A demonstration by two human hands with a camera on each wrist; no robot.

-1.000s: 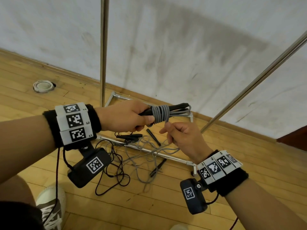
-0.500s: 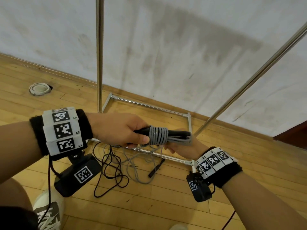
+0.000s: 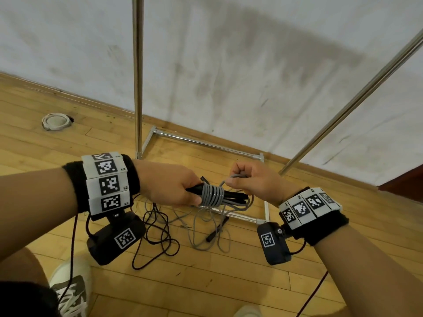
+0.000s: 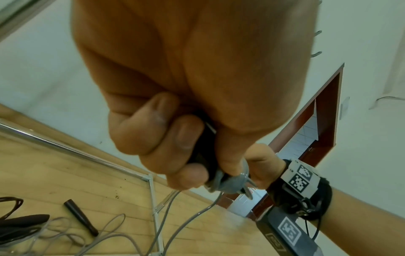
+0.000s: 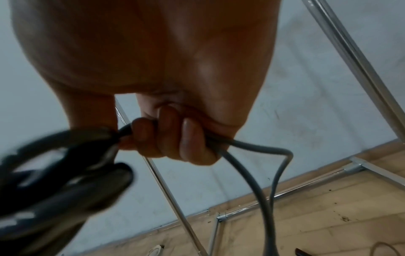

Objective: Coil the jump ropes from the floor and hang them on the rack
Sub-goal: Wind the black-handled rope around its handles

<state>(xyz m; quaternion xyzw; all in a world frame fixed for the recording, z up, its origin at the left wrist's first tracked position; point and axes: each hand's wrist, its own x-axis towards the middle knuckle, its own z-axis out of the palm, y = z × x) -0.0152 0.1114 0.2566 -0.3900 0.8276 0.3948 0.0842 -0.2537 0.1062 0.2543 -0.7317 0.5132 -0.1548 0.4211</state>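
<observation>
My left hand (image 3: 174, 191) grips the black handles of a grey jump rope (image 3: 211, 194), with several grey turns wound tightly round them. In the left wrist view the left hand (image 4: 186, 152) is curled round the black handles with the grey rope (image 4: 232, 181) just past the fingers. My right hand (image 3: 249, 181) holds the free grey end, raised above the right end of the bundle. The right wrist view shows the right hand (image 5: 171, 138) curled round the grey rope (image 5: 258, 173). The metal rack (image 3: 138, 76) stands behind, against the wall.
A loose grey rope (image 3: 206, 234) and a dark rope (image 3: 160, 241) lie tangled on the wooden floor by the rack's base bar (image 3: 206, 143). A black handle (image 4: 81, 218) lies on the floor. A white ring (image 3: 56, 121) sits at far left. My shoe (image 3: 71, 291) is at the lower left.
My right hand has come up from under the bundle to above its right end, carrying the free grey end. Another turn lies on the wrap. The left hand stays in place.
</observation>
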